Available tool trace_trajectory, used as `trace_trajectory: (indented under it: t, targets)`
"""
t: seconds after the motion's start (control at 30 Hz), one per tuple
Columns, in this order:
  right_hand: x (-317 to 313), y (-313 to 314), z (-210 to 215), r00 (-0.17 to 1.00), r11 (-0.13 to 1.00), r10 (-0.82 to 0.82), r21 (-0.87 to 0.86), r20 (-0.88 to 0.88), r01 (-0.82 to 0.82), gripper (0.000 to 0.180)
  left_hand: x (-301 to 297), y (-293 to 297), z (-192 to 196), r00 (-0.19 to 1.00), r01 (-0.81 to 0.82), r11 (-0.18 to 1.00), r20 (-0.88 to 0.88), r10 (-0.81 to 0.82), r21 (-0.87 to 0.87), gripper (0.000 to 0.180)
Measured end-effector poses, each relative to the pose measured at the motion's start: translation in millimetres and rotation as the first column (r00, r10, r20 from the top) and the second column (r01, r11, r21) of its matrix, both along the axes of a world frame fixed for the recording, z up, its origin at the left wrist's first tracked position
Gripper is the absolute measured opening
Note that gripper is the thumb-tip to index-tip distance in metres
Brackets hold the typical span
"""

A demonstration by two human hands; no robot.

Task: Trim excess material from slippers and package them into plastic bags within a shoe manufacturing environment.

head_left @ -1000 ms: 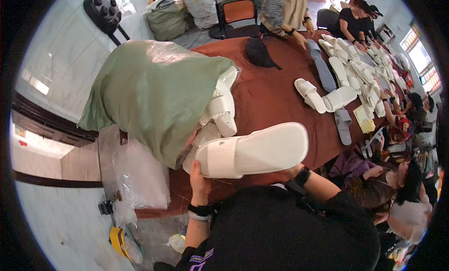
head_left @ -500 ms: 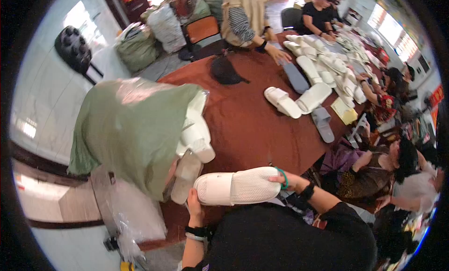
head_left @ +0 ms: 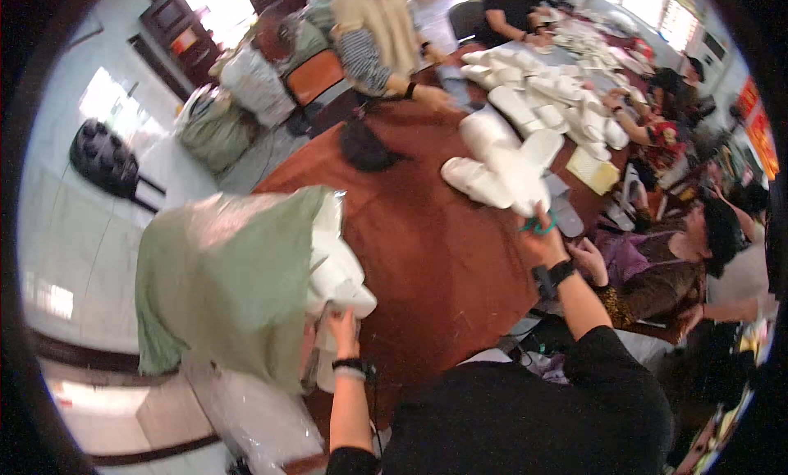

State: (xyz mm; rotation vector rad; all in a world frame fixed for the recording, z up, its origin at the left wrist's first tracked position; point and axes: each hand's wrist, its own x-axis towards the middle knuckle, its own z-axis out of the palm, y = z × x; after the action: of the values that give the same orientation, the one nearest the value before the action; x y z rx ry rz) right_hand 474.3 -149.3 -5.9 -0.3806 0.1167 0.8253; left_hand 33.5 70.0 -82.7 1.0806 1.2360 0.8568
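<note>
My right hand point(head_left: 543, 239) reaches out over the table and is closed on the near end of a white slipper point(head_left: 502, 159), blurred by motion, beside other slippers. A thin green loop point(head_left: 538, 226) also sits at this hand's fingers; what it belongs to is unclear. At the mouth of a green sack point(head_left: 226, 286), my left hand point(head_left: 345, 331) touches the white slippers point(head_left: 336, 266) spilling out of it. Blur and the slippers partly hide its fingers, so its grip cannot be made out.
A heap of white slippers point(head_left: 566, 98) lies across the far table point(head_left: 419, 253). Nearby are a black cap point(head_left: 367, 145), a grey slipper point(head_left: 565, 204) and a yellowish paper pad point(head_left: 593, 171). Another person point(head_left: 382, 40) stands opposite; several others sit along the right side.
My right hand has carried the white slipper from in front of my body to the far slippers. My left hand has let go of it and moved to those at the sack's mouth.
</note>
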Motion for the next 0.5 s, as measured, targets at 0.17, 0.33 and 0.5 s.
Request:
trace_trajectory:
  t: [0.17,0.33,0.5]
  targets:
    - [-5.1,17.6,13.0,0.955,0.929,0.235,-0.331,0.179,-0.166,0.044,15.5,43.3,-25.4,0.971,0.129,0.982,-0.216,-0.097,0.139,0.048]
    - [-74.8,8.2,11.4,0.724,0.674,0.646,-0.625,0.242,-0.393,0.066,21.7,60.4,-35.4,0.991,-0.094,0.994,-0.103,0.088,-0.056,0.048]
    - [-104.4,-3.4,2.5,0.376,0.41,0.901,-0.708,0.216,-0.575,0.074,38.6,40.9,-16.1,0.938,0.281,0.946,-0.254,-0.236,0.161,0.029]
